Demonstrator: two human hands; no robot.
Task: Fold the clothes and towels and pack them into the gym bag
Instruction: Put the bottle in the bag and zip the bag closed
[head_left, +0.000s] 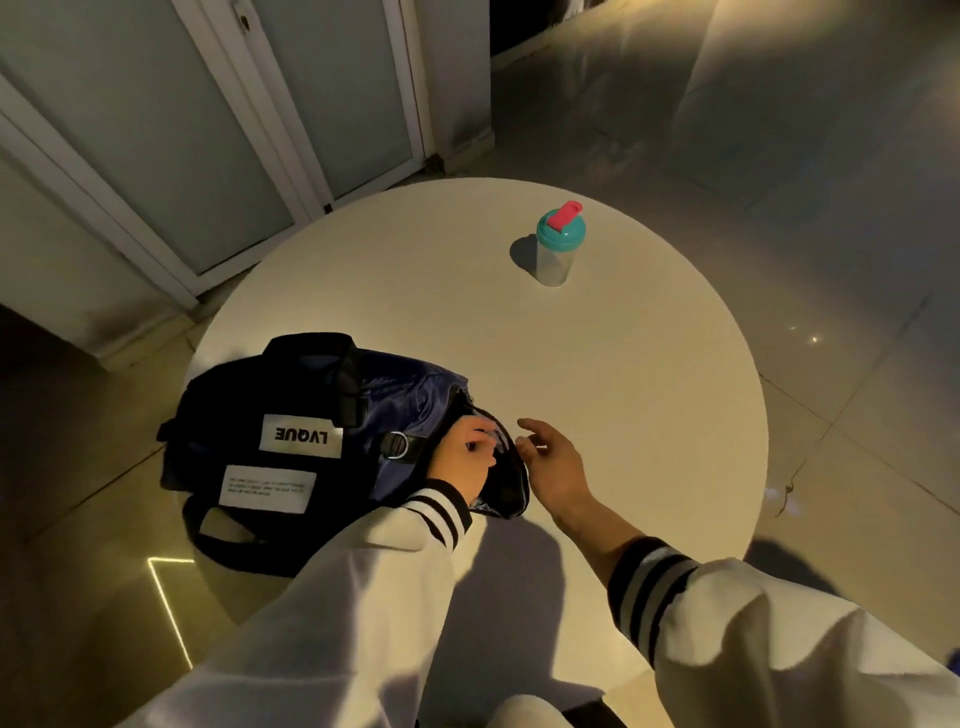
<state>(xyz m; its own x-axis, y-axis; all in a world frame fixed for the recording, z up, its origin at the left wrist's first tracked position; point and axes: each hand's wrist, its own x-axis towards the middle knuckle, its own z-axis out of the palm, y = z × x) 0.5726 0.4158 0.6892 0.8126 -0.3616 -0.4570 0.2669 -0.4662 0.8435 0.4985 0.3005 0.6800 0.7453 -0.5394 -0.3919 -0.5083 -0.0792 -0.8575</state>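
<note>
Round white tabletop (597, 374), dim warm light. Dark navy and black gym bag (234, 395) lies at the tabletop's left edge, part of it overhanging the rim. Its white label (301, 435) reads "LVQUE" upside down from here; a second white patch (267, 488) with fine print sits below it, too small to read. A metal D-ring (397, 445) shows on a strap near the bag's right end.

Left hand (465, 452) rests on the right end of the gym bag at its opening. The fingers (480, 434) are curled and pinch something small and dark at the rim, possibly the zipper pull; the view is too dark to be sure. What is inside the bag is not visible.

Right hand (553, 462) is just beside that same end, its fingers loosely bent and holding nothing, fingertips close to the bag's edge; contact cannot be told.

Both arms wear white sleeves with black-striped cuffs.

A clear shaker bottle (556, 249), teal lid and pink flip cap, stands upright toward the far right of the tabletop, well apart from the bag.
</note>
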